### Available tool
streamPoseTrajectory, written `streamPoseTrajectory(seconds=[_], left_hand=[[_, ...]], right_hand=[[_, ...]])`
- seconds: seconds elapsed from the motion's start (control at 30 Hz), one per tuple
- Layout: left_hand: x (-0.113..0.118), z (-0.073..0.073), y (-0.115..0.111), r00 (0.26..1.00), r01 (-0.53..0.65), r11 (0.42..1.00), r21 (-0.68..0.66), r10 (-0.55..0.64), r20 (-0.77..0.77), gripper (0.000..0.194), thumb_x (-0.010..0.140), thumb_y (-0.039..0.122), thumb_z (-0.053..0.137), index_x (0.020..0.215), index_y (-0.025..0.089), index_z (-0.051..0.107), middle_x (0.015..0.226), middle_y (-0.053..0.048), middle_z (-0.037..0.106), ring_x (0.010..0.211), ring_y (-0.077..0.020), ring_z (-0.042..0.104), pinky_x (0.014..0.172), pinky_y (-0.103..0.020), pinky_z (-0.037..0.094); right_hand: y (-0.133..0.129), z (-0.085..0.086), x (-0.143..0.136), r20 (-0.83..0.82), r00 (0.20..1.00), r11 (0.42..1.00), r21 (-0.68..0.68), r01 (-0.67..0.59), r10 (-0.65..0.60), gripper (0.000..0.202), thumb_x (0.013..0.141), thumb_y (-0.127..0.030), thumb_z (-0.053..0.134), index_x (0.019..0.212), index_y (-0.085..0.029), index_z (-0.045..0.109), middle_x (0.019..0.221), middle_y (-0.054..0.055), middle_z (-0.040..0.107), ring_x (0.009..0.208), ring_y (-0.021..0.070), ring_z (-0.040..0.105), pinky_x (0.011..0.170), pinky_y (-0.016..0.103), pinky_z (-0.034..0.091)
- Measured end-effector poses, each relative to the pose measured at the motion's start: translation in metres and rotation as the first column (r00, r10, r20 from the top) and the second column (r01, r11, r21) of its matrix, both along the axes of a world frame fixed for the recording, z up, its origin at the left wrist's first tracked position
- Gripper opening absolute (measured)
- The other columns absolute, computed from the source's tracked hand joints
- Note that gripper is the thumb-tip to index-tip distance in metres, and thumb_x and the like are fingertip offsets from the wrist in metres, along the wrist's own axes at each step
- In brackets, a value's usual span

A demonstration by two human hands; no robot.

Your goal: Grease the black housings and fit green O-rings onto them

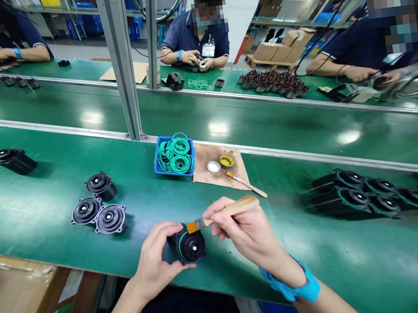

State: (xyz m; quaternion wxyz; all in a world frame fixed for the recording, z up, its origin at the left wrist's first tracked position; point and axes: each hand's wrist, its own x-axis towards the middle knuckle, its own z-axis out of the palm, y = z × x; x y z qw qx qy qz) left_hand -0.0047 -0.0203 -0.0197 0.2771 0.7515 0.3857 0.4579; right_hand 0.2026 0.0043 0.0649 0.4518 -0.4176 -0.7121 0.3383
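Left hand (156, 257) cups a black round motor part (190, 246) with a green ring on its face, fingers wrapped round the left side, tilting the face up at the near edge of the green conveyor belt (229, 133); judging by that tilt, it's held so the brush reaches the rim. Right hand (241, 228) pinches a wooden-handled brush (223, 212), orange bristles touching the part's top edge. Just beyond, a brown paper sheet (204, 162) carries a yellow-rimmed pot (227, 161), a white lid (214, 166) and a spare brush (246, 184), probably kept close for dipping. Blue tray of green rings (175, 153) touches the sheet's left side. Three black disc caps (97, 211) sit left, one black housing (14, 160) further left, a row of ringed housings (366, 193) lies right. Across the belt, other people in navy shirts work, one person (198, 36) handling a small part; shelving and cardboard boxes (275, 49) behind
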Motion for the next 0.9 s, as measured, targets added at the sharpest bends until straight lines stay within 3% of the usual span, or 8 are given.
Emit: streamPoseTrajectory(seconds=[0.13,0.37,0.53,0.73,0.9], left_hand=[[0.006,0.003,-0.003,0.998,-0.054,0.997,0.061,0.056,-0.037,0.053,0.074,0.046,0.080,0.113,0.018,0.057,0.103,-0.011,0.069,0.097,-0.0242,0.068,0.084,-0.036,0.057],[0.011,0.009,-0.005,0.992,-0.062,0.989,0.137,0.077,-0.103,0.050,0.079,0.047,0.076,0.114,0.018,0.056,0.100,-0.010,0.069,0.095,-0.0247,0.067,0.081,-0.038,0.056],[0.013,0.007,-0.005,0.990,-0.067,0.989,0.133,0.083,-0.111,0.050,0.080,0.047,0.075,0.114,0.017,0.055,0.101,-0.011,0.069,0.096,-0.0248,0.066,0.084,-0.038,0.054],[0.016,0.009,-0.006,0.986,-0.080,0.987,0.140,0.099,-0.135,0.046,0.081,0.046,0.074,0.112,0.019,0.054,0.101,-0.009,0.069,0.095,-0.0246,0.066,0.083,-0.039,0.052],[0.015,0.007,-0.005,0.987,-0.083,0.991,0.108,0.096,-0.131,0.042,0.085,0.047,0.069,0.113,0.019,0.053,0.102,-0.010,0.068,0.094,-0.0243,0.065,0.082,-0.039,0.051]], right_hand=[[-0.007,0.004,0.002,-0.029,0.993,0.994,0.014,0.112,-0.112,0.044,0.096,-0.044,0.058,0.062,-0.017,0.067,0.063,0.003,0.069,0.039,0.0097,0.057,0.034,0.020,0.048],[-0.011,0.009,-0.004,0.128,0.978,0.974,0.180,0.140,-0.165,0.050,0.100,-0.041,0.054,0.056,-0.017,0.062,0.061,0.002,0.070,0.036,0.0070,0.056,0.037,0.018,0.045],[-0.014,0.012,-0.008,0.248,0.954,0.947,0.309,0.089,-0.170,0.046,0.102,-0.038,0.050,0.063,-0.018,0.064,0.061,0.000,0.071,0.037,0.0067,0.056,0.042,0.019,0.045],[-0.017,0.013,-0.012,0.275,0.951,0.919,0.393,0.023,-0.142,0.038,0.104,-0.034,0.048,0.073,-0.018,0.064,0.062,-0.001,0.070,0.048,0.0083,0.063,0.051,0.017,0.048],[-0.026,0.006,-0.015,0.289,0.957,0.930,0.359,-0.072,-0.038,0.027,0.104,-0.032,0.048,0.084,-0.018,0.061,0.068,0.002,0.069,0.056,0.0111,0.064,0.056,0.021,0.049]])
